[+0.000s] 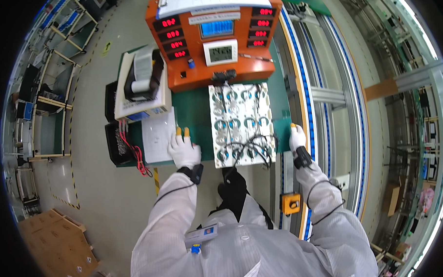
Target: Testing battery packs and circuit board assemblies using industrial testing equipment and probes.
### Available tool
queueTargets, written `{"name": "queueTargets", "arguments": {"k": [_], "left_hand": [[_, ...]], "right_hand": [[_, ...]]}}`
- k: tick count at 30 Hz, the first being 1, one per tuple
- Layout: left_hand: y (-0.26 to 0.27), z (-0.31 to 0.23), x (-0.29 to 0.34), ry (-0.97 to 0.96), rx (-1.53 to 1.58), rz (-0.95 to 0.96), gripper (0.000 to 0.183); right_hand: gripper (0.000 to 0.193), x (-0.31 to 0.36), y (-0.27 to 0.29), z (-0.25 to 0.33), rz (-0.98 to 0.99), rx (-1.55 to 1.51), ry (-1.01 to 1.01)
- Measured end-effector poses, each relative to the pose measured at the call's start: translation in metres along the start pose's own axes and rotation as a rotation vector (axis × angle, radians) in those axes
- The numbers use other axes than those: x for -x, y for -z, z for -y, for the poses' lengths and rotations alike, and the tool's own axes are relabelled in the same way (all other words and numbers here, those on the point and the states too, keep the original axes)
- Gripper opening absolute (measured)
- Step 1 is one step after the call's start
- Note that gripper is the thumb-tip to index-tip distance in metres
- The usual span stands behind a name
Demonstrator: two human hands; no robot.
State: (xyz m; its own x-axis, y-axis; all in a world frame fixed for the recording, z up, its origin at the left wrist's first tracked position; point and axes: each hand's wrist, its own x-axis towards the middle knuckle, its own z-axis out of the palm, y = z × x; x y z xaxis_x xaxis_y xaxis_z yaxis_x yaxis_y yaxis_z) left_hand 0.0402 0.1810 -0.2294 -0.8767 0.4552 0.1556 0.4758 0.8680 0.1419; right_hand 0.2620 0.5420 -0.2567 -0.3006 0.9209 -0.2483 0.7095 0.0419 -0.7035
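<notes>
My left hand [184, 150], in a white glove with yellow fingertips, rests at the table's front edge. Two of its fingers stretch forward beside a white paper sheet [158, 138], and it holds nothing that I can see. To its right, a white panel [214, 109] with rows of round clear and teal parts lies on the green table [193, 103]. Black cables [251, 149] loop over the panel's near end. My right hand [297, 138], gloved alike, lies at the table's right edge, apart from the panel. One fingertip points forward; its other fingers are partly hidden.
Behind the panel stands an orange test unit [190, 78] with red number displays and a small white clock [221, 52]. A white instrument [154, 104], black bins [115, 144] and red leads [140, 163] occupy the left. A conveyor rail [305, 101] runs along the right, near a yellow switch box [290, 204].
</notes>
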Motion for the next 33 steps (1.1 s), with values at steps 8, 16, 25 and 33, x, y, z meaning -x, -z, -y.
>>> {"name": "queueTargets", "arguments": {"k": [8,16,25,33], "left_hand": [[0.022,0.003,-0.018,0.02,0.131,0.041,0.063],[0.068,-0.028,-0.173,-0.125,0.673,-0.009,0.036],[0.047,-0.068,-0.232,-0.287,0.681,0.177,0.037],[0.018,-0.08,-0.25,-0.314,0.793,0.174,0.017]], "right_hand": [[0.035,-0.028,-0.005,0.191,0.193,-0.033,0.546],[0.036,-0.078,-0.068,0.297,0.745,0.061,0.58],[0.038,-0.079,-0.108,0.3,0.864,0.14,0.925],[0.031,-0.086,-0.102,0.31,1.061,-0.041,0.552]]}}
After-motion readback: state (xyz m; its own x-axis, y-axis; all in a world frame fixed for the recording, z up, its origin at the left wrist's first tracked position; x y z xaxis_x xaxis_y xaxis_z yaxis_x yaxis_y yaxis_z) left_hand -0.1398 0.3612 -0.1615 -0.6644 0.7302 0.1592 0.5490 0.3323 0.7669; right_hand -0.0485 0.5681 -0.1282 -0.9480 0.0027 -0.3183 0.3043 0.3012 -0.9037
